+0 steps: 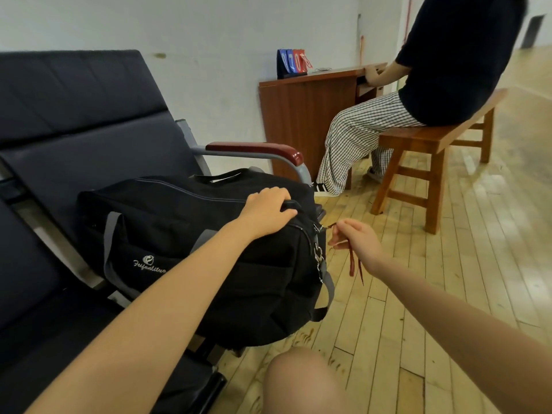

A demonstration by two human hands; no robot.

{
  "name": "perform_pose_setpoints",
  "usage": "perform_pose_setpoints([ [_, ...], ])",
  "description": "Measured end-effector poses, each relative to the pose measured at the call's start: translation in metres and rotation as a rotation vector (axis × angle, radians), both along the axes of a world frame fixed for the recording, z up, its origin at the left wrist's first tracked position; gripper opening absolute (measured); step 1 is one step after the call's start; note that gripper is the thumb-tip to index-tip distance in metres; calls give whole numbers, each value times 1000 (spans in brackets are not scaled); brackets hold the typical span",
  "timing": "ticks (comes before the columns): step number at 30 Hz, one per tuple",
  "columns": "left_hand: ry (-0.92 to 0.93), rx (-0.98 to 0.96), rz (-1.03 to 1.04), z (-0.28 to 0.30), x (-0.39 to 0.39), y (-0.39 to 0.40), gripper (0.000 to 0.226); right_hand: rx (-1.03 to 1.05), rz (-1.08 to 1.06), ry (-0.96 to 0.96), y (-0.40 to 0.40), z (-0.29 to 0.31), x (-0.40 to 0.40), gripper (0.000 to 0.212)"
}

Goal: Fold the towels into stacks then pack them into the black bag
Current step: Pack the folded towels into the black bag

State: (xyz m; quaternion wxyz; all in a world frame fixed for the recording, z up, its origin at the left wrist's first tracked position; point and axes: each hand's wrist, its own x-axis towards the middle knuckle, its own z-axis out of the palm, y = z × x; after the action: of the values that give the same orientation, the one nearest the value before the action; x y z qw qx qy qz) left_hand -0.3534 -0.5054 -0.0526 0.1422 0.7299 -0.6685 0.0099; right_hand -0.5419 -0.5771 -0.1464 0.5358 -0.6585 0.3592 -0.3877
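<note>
The black bag (pixel 191 252) sits on the dark padded seat (pixel 89 150), its end hanging over the seat's front edge. The left hand (pixel 267 212) curls over the bag's top, gripping it to keep it steady. The right hand (pixel 354 242) pinches the red zipper cord (pixel 352 261) at the bag's end. No towels are in view. The fabric looks soft and slack, likely to sag under a pull, so bracing the top while tugging the cord seems the sensible hold.
</note>
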Motion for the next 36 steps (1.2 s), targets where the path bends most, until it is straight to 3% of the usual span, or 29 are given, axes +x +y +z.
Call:
perform_pose_setpoints([
  [4, 42, -105, 55, 0, -3, -3, 14, -136, -4, 12, 0, 31, 10, 32],
  [8, 163, -150, -16, -3, -4, -1, 22, -206, -30, -7, -9, 53, 11, 33],
  [14, 109, -154, -128, -2, -11, -3, 31, -103, -85, -91, -17, 64, 6, 34],
  [19, -54, -114, -155, -15, -21, -9, 34, 45, -102, -116, -17, 29, -9, 33],
  [23, -254, -61, -281, -14, -39, -27, 32, -95, -24, -113, -16, 33, -22, 33],
  [27, -455, 103, -227, -20, -46, -42, 39, -188, -17, -97, -20, 42, -30, 33],
  [32, -284, 89, -247, -27, -42, -47, 29, -2, -50, -173, -30, 28, -29, 36],
  [36, -104, 67, -278, -35, -41, -46, 23, 107, -76, -109, -34, -1, -32, 34],
])
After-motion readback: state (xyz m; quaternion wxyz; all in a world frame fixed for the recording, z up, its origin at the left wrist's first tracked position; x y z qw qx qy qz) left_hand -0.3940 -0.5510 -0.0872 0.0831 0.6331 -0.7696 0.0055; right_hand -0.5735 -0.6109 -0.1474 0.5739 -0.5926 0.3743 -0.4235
